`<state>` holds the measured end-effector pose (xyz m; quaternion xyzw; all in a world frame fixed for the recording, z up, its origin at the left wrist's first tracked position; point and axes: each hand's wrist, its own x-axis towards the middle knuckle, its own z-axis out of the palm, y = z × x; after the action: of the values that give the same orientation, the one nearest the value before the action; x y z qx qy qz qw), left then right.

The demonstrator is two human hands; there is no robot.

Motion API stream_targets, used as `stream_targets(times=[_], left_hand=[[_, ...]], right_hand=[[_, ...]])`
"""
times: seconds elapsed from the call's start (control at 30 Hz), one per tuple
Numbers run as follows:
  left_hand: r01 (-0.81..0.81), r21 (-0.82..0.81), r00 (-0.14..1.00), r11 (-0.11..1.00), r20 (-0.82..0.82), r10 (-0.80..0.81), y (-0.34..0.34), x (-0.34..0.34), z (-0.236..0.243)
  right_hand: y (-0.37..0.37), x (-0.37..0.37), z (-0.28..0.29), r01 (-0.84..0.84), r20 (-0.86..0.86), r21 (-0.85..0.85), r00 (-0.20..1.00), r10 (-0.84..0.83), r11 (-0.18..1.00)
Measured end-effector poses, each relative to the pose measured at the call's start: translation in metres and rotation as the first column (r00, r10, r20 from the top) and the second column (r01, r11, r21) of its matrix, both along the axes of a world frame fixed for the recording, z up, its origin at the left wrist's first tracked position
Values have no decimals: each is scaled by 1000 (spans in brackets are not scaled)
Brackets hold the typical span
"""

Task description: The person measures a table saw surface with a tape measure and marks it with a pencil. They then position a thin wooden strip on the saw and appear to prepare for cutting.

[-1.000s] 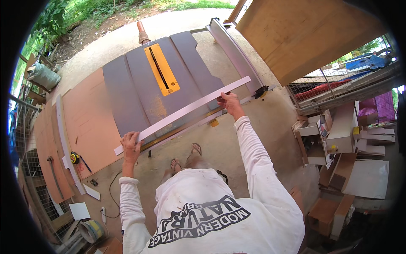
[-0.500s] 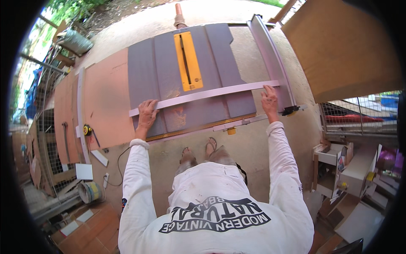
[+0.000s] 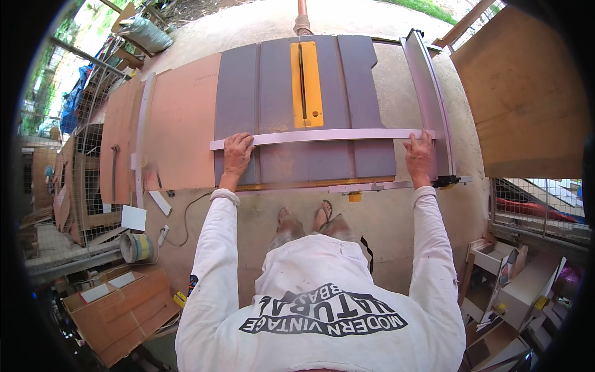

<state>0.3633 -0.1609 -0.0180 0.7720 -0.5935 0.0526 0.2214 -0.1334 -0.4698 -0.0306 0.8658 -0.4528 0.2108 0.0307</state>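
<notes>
A long, narrow white strip [image 3: 322, 135] lies crosswise over the grey table saw top [image 3: 279, 80], just on my side of its yellow throat plate [image 3: 313, 80]. My left hand [image 3: 237, 156] grips the strip near its left end, fingers curled over it. Near the other end, my right hand [image 3: 419, 156] has its fingers bent onto the strip, thumb at the near edge. That right end reaches the long metal rip fence [image 3: 427, 93]; whether they touch, I cannot tell. A dark slot runs along the throat plate; no blade can be made out.
Reddish-brown boards [image 3: 183, 118] adjoin the saw's left side, with a pale straight bar [image 3: 143, 118] across them. A large brown panel [image 3: 520, 93] stands at the right. Behind me are a bucket [image 3: 136, 247], a cable [image 3: 186, 232] and white drawer boxes [image 3: 527, 273].
The whole view has turned and shifted, so the saw now appears level and further right. Both hands stay on the strip, which keeps about the same place on the saw top.
</notes>
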Motion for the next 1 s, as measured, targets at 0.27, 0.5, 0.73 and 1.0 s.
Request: stream_targets(times=[0.27, 0.5, 0.73, 1.0], left_hand=[[-18, 35, 1000, 999, -5, 19, 0, 8, -7], [-30, 32, 999, 999, -15, 30, -14, 19, -6], [-29, 5, 1000, 1000, -5, 29, -9, 7, -6], [-53, 47, 994, 997, 94, 48, -11, -13, 4]], right_hand=[[-9, 20, -8, -14, 185, -73, 982, 27, 997], [-21, 26, -17, -20, 207, -66, 978, 33, 998], [-33, 21, -2, -115, 166, -51, 979, 122, 992], [-21, 35, 6, -63, 67, 52, 996, 59, 997]])
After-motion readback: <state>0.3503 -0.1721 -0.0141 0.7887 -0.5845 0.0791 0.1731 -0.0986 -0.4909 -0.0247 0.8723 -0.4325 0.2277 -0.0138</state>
